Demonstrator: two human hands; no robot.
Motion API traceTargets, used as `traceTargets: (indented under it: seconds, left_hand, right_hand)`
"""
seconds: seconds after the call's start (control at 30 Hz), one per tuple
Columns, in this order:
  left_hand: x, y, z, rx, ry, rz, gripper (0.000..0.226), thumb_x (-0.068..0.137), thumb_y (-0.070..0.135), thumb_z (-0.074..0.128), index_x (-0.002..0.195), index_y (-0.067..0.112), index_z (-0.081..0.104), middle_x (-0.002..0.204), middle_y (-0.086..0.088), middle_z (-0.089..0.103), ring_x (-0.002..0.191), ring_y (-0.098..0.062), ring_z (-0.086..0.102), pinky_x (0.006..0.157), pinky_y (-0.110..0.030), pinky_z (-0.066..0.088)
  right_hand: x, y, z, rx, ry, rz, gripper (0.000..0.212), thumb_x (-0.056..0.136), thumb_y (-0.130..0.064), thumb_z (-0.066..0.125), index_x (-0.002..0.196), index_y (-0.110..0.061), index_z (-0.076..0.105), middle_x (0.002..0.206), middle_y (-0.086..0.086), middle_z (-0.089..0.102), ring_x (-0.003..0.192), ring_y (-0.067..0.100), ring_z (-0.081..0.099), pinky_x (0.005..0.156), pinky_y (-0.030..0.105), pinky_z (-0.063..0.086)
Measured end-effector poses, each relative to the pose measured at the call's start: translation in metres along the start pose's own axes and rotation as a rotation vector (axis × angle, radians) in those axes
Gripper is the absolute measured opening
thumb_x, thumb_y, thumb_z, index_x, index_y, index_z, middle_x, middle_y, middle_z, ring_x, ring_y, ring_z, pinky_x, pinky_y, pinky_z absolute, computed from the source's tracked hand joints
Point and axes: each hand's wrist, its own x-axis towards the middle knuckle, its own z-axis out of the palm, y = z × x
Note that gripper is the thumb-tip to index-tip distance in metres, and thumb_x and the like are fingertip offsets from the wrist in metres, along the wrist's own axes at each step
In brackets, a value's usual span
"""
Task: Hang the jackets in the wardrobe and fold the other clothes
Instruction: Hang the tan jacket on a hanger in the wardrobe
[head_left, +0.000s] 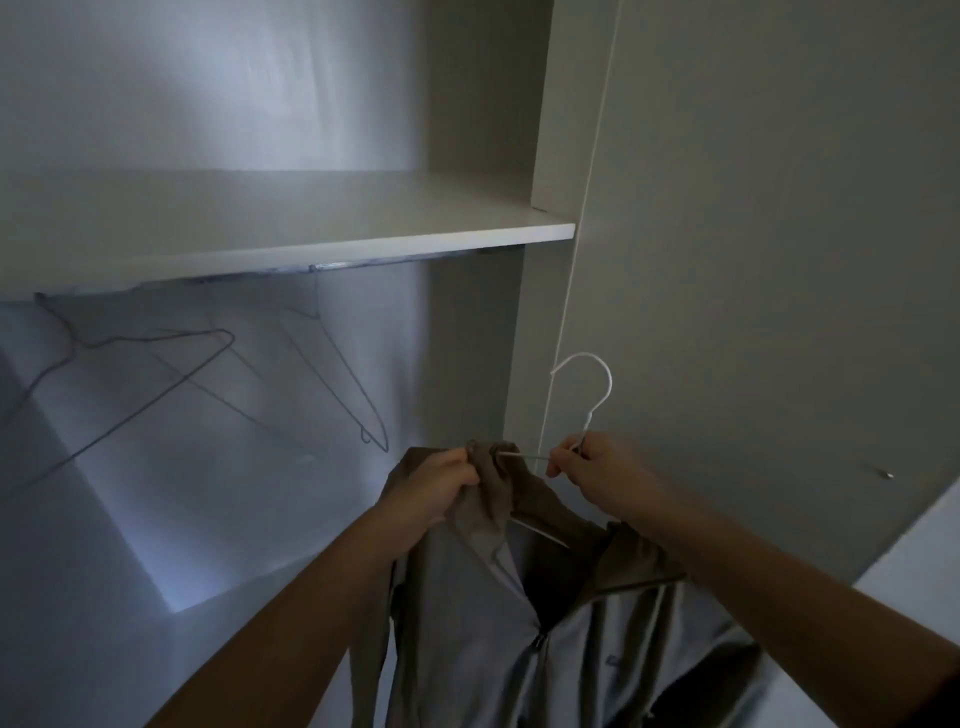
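Observation:
A grey zip jacket (467, 613) with a brownish collar hangs in front of me, low in the middle of the view. My left hand (436, 483) grips the bunched collar and shoulder fabric. My right hand (597, 475) pinches a white wire hanger (597, 400) just below its hook. One arm of the hanger runs into the jacket's shoulder, and its lower bar shows inside the open neck. The hook points up, in front of the wardrobe's right side panel.
The open wardrobe has a white shelf (311, 244) with a rail (332, 267) just under it. Two bare wire hangers (156, 364) hang from the rail at the left and centre. A closed door panel (753, 260) fills the right side.

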Motion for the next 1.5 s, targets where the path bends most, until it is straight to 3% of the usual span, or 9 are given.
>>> traceTargets:
  seconds: [0.17, 0.33, 0.47, 0.57, 0.7, 0.9, 1.13, 1.27, 1.5]
  left_hand:
    - [0.077, 0.019, -0.054, 0.537, 0.059, 0.149, 0.024, 0.094, 0.017, 0.047, 0.081, 0.008, 0.064, 0.089, -0.012, 0.064, 0.087, -0.024, 0.061, 0.077, -0.031, 0.047]
    - [0.132, 0.037, -0.106, 1.045, 0.312, 0.441, 0.020, 0.090, 0.014, 0.053, 0.106, 0.009, 0.063, 0.120, -0.011, 0.055, 0.113, -0.029, 0.049, 0.095, -0.041, 0.042]
    - [0.162, 0.060, -0.141, 1.300, 0.543, 0.521, 0.056, 0.086, 0.018, 0.058, 0.139, 0.014, 0.040, 0.154, -0.010, 0.023, 0.144, -0.027, 0.014, 0.115, -0.051, 0.010]
    - [0.179, 0.085, -0.166, 1.504, 0.642, 0.464, 0.074, 0.084, 0.018, 0.060, 0.148, 0.011, 0.024, 0.152, -0.016, 0.028, 0.143, -0.033, 0.019, 0.114, -0.056, 0.011]
    - [0.193, 0.110, -0.186, 1.493, 0.716, 0.303, 0.029, 0.089, 0.018, 0.057, 0.112, 0.003, 0.049, 0.117, -0.020, 0.055, 0.112, -0.037, 0.049, 0.102, -0.044, 0.042]
    - [0.207, 0.105, -0.202, 1.459, 0.772, 0.293, 0.019, 0.088, 0.011, 0.052, 0.100, -0.002, 0.057, 0.111, -0.025, 0.060, 0.108, -0.044, 0.053, 0.093, -0.043, 0.044]
    - [0.214, 0.091, -0.216, 1.500, 0.957, 0.610, 0.070, 0.068, 0.003, 0.053, 0.136, -0.008, 0.039, 0.130, -0.033, 0.048, 0.123, -0.049, 0.042, 0.110, -0.051, 0.029]
    - [0.221, 0.089, -0.224, 1.484, 0.973, 0.611, 0.068, 0.071, 0.002, 0.054, 0.135, -0.011, 0.037, 0.130, -0.033, 0.044, 0.124, -0.048, 0.038, 0.109, -0.051, 0.030]
    - [0.226, 0.080, -0.231, 1.546, 1.032, 0.638, 0.062, 0.076, -0.001, 0.049, 0.134, -0.018, 0.036, 0.127, -0.039, 0.043, 0.122, -0.054, 0.038, 0.111, -0.055, 0.025]
  right_hand:
    - [0.076, -0.004, 0.014, -0.084, 0.051, 0.044, 0.036, 0.097, -0.019, 0.050, 0.063, -0.022, 0.061, 0.058, -0.012, 0.046, 0.050, 0.000, 0.041, 0.046, 0.010, 0.030]
    - [0.134, -0.008, 0.033, -0.102, 0.076, 0.065, 0.038, 0.096, -0.019, 0.051, 0.060, -0.027, 0.059, 0.061, -0.013, 0.052, 0.057, 0.002, 0.049, 0.046, 0.007, 0.036]
    - [0.176, -0.021, 0.045, -0.129, 0.068, 0.063, 0.031, 0.095, -0.018, 0.051, 0.069, -0.017, 0.067, 0.065, -0.007, 0.057, 0.055, -0.001, 0.048, 0.043, 0.008, 0.033]
    - [0.208, -0.039, 0.048, -0.089, 0.064, 0.054, 0.026, 0.095, -0.014, 0.051, 0.085, -0.003, 0.071, 0.069, 0.000, 0.058, 0.053, 0.002, 0.047, 0.041, 0.006, 0.035]
    - [0.244, -0.065, 0.045, -0.146, 0.032, 0.057, 0.028, 0.095, -0.021, 0.049, 0.098, -0.002, 0.069, 0.067, 0.002, 0.053, 0.054, 0.011, 0.045, 0.046, 0.016, 0.037]
    - [0.301, -0.083, 0.060, -0.164, 0.060, -0.001, 0.030, 0.096, -0.023, 0.053, 0.109, 0.000, 0.066, 0.089, 0.010, 0.056, 0.081, 0.022, 0.052, 0.075, 0.033, 0.045]
    - [0.349, -0.091, 0.082, -0.156, 0.112, -0.043, 0.019, 0.096, -0.023, 0.052, 0.094, -0.007, 0.062, 0.078, 0.009, 0.054, 0.070, 0.023, 0.052, 0.056, 0.026, 0.042]
    - [0.373, -0.097, 0.087, -0.187, 0.115, -0.108, 0.033, 0.098, -0.023, 0.048, 0.114, 0.003, 0.062, 0.098, 0.015, 0.057, 0.088, 0.028, 0.057, 0.067, 0.030, 0.048]
    - [0.399, -0.108, 0.099, -0.101, 0.100, -0.133, 0.029, 0.093, -0.019, 0.050, 0.110, 0.001, 0.062, 0.082, 0.010, 0.053, 0.056, 0.016, 0.041, 0.051, 0.025, 0.036]
